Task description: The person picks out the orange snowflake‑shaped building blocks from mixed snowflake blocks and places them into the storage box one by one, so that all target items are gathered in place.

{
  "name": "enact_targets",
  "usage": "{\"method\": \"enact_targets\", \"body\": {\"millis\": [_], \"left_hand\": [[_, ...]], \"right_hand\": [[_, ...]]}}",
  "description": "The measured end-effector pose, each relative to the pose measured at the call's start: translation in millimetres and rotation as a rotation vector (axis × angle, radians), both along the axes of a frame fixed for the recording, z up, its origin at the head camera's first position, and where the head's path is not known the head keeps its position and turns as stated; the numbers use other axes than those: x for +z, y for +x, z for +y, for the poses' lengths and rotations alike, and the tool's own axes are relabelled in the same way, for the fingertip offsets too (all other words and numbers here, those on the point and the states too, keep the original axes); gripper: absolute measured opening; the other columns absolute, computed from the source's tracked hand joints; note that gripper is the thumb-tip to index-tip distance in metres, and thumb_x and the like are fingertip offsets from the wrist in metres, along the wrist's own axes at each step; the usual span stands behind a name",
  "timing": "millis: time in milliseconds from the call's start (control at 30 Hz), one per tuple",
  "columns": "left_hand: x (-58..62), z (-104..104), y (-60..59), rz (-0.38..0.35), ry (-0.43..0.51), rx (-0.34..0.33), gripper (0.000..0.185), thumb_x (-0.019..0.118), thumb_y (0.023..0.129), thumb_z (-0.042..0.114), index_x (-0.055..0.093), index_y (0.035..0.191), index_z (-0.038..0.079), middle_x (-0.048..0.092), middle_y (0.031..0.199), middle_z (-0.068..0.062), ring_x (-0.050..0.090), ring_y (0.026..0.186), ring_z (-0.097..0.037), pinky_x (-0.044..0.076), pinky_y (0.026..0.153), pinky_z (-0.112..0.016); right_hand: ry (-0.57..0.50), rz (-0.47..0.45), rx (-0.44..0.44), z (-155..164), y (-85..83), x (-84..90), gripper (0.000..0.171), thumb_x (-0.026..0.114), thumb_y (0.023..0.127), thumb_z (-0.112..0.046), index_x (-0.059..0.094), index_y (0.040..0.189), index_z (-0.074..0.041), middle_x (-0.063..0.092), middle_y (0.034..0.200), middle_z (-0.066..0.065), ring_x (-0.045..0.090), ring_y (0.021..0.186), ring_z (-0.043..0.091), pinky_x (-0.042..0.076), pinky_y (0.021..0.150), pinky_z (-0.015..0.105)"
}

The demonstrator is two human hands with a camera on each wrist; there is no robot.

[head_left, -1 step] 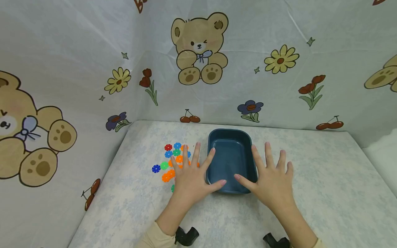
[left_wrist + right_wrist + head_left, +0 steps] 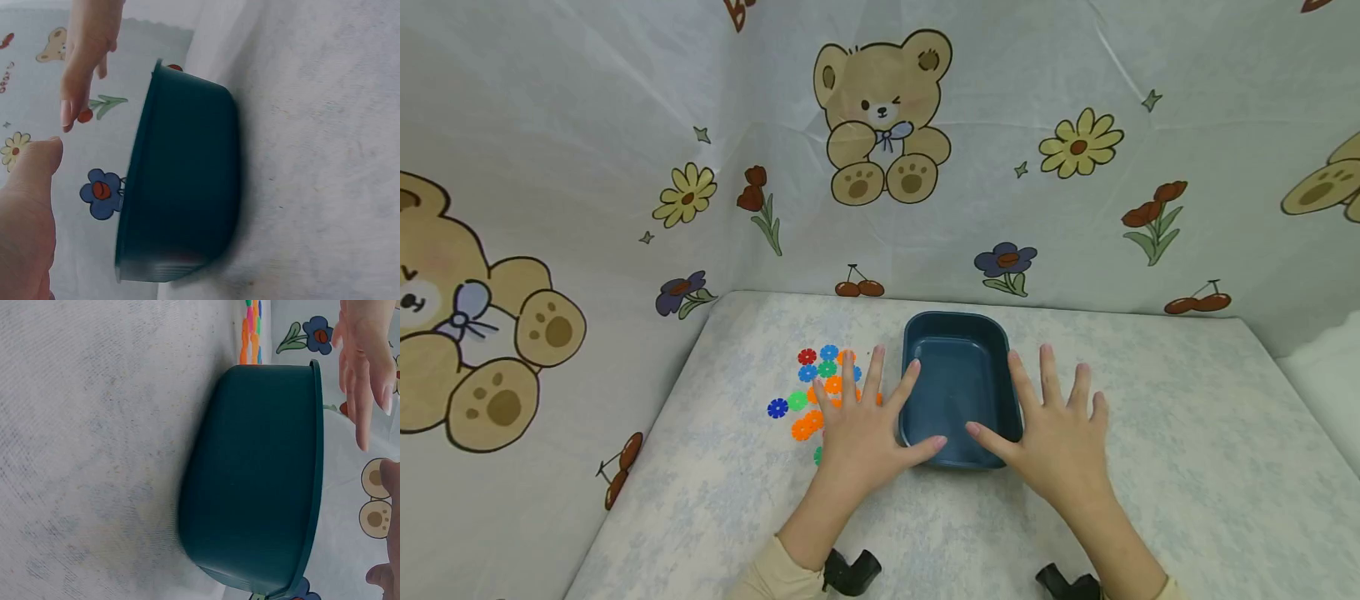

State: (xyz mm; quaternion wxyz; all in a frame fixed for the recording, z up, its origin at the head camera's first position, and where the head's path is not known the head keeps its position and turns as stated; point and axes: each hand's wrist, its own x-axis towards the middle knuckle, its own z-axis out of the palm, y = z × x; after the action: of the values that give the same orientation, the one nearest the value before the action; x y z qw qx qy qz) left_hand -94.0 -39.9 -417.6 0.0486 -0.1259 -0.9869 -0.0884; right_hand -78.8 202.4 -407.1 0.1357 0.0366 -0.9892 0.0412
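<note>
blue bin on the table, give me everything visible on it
The bin is a dark teal-blue rounded-rectangle tub, plastic by its look, with sloping walls and a thin flared rim. It sits upright and empty on the pale table, long axis pointing away from the person. The left hand and right hand flank it with spread fingers, thumbs over its near rim; contact cannot be told. Coloured flower-shaped pieces lie left of it, apart.

Between the hands, the dark teal rectangular plastic tub (image 2: 958, 333) looks smooth, faintly glossy. Under the left hand (image 2: 859, 425), small bright plastic flower-shaped discs (image 2: 808, 379) shine on the matt, finely textured pale cloth table cover (image 2: 1150, 467).
</note>
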Motion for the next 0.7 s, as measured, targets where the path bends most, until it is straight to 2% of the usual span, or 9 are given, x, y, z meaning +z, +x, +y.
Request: {"method": "enact_targets", "body": {"millis": [100, 200, 333, 400, 467, 567, 633, 700], "left_hand": [[-4.2, -2.5, -1.2, -0.013, 0.007, 0.001, 0.094, 0.036, 0.077, 0.092, 0.007, 0.155, 0.049, 0.002, 0.169, -0.004, 0.001, 0.154, -0.044, 0.008, 0.109, -0.079], [-10.6, -10.1, -2.9, -0.036, 0.026, 0.007, 0.092, 0.034, 0.08, 0.09, 0.005, 0.156, 0.047, 0.003, 0.169, -0.004, 0.002, 0.155, -0.038, 0.006, 0.116, -0.072], [-16.3, -28.9, -5.1, -0.037, 0.063, 0.034, 0.084, 0.038, 0.089, 0.08, 0.007, 0.157, 0.042, 0.008, 0.169, -0.003, 0.006, 0.156, -0.033, 0.014, 0.12, -0.064], [-18.2, -42.0, -6.0, -0.029, 0.077, 0.064, 0.079, 0.042, 0.093, 0.072, 0.011, 0.158, 0.039, 0.012, 0.168, -0.004, 0.009, 0.155, -0.034, 0.02, 0.118, -0.064], [-19.6, -57.0, -6.5, -0.02, 0.091, 0.098, 0.077, 0.049, 0.095, 0.062, 0.017, 0.159, 0.035, 0.016, 0.167, -0.006, 0.013, 0.154, -0.036, 0.027, 0.115, -0.064], [-23.6, -80.1, -6.3, 0.002, 0.109, 0.141, 0.073, 0.061, 0.093, 0.049, 0.032, 0.156, 0.025, 0.03, 0.162, -0.012, 0.026, 0.149, -0.039, 0.036, 0.107, -0.063], [-27.0, -93.7, -5.4, 0.022, 0.115, 0.161, 0.067, 0.068, 0.09, 0.042, 0.045, 0.149, 0.019, 0.043, 0.152, -0.015, 0.036, 0.141, -0.04, 0.042, 0.101, -0.06], [-31.6, -104.1, -4.3, 0.027, 0.113, 0.178, 0.061, 0.074, 0.086, 0.039, 0.056, 0.139, 0.016, 0.054, 0.139, -0.016, 0.044, 0.13, -0.038, 0.046, 0.093, -0.056]], "right_hand": [[-0.008, -0.011, 0.0, 0.4, -0.5, -0.2, 0.113, 0.058, 0.073, -0.084, 0.018, 0.16, -0.025, 0.02, 0.163, 0.023, 0.021, 0.14, 0.064, 0.026, 0.101, 0.078], [-0.035, -0.037, -0.001, 2.0, -0.5, -0.7, 0.112, 0.058, 0.075, -0.082, 0.017, 0.16, -0.021, 0.018, 0.163, 0.023, 0.019, 0.141, 0.064, 0.029, 0.101, 0.076], [-0.084, -0.087, 0.002, 7.5, 0.0, -3.9, 0.112, 0.055, 0.079, -0.081, 0.01, 0.161, -0.019, 0.012, 0.165, 0.021, 0.019, 0.141, 0.063, 0.035, 0.098, 0.074], [-0.112, -0.113, 0.009, 11.2, 0.3, -6.9, 0.112, 0.054, 0.081, -0.08, 0.006, 0.161, -0.018, 0.012, 0.165, 0.021, 0.022, 0.14, 0.063, 0.037, 0.095, 0.074], [-0.163, -0.151, 0.017, 14.8, 1.8, -10.5, 0.113, 0.055, 0.082, -0.078, 0.002, 0.161, -0.017, 0.013, 0.165, 0.021, 0.026, 0.139, 0.062, 0.036, 0.094, 0.076], [-0.273, -0.199, 0.03, 20.2, 4.9, -17.9, 0.113, 0.058, 0.083, -0.075, 0.001, 0.16, -0.015, 0.021, 0.162, 0.024, 0.031, 0.138, 0.058, 0.034, 0.097, 0.075], [-0.357, -0.23, 0.037, 23.0, 7.9, -24.5, 0.113, 0.061, 0.083, -0.072, 0.001, 0.16, -0.015, 0.028, 0.159, 0.023, 0.035, 0.137, 0.053, 0.036, 0.097, 0.073], [-0.423, -0.244, 0.051, 24.9, 10.4, -32.1, 0.113, 0.065, 0.083, -0.068, 0.003, 0.16, -0.013, 0.039, 0.152, 0.021, 0.044, 0.13, 0.046, 0.043, 0.093, 0.066]]}}
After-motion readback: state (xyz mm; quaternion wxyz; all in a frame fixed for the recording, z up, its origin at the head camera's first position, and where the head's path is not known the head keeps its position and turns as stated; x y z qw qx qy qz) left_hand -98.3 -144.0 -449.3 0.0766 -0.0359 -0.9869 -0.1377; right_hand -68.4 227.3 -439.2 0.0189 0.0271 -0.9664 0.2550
